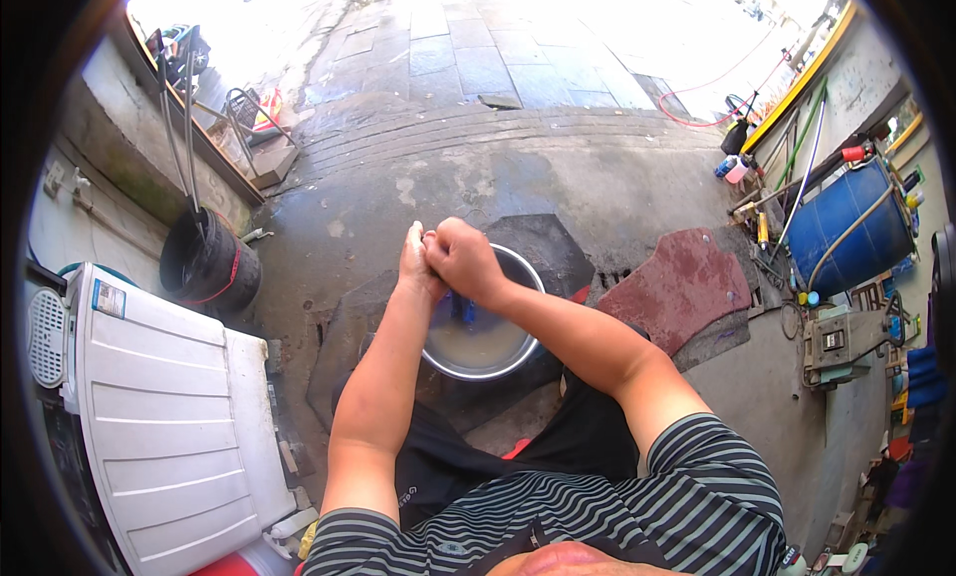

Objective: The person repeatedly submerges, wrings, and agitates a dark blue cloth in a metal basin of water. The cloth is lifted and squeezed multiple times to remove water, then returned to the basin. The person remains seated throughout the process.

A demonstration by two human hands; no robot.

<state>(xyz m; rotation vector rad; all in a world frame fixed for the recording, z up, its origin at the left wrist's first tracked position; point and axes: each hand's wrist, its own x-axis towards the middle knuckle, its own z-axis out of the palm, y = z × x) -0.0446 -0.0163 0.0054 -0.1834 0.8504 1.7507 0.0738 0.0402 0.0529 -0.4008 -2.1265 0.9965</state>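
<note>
My left hand [419, 261] and my right hand [464, 259] are pressed together above the back left rim of a round metal basin [484, 374]. The right hand is curled into a fist against the left palm; whether anything lies between them is hidden. Cloudy water [474, 348] fills the lower part of the basin, and a blue thing [463, 309] shows in it just below my hands. The basin stands between my knees on dark mats.
A white ribbed plastic appliance [164, 427] stands at the left, with a black bucket [246, 273] behind it. To the right lie a reddish mat [683, 285], a blue barrel [851, 229] and a bench vise [840, 341]. Paving [478, 61] stretches ahead.
</note>
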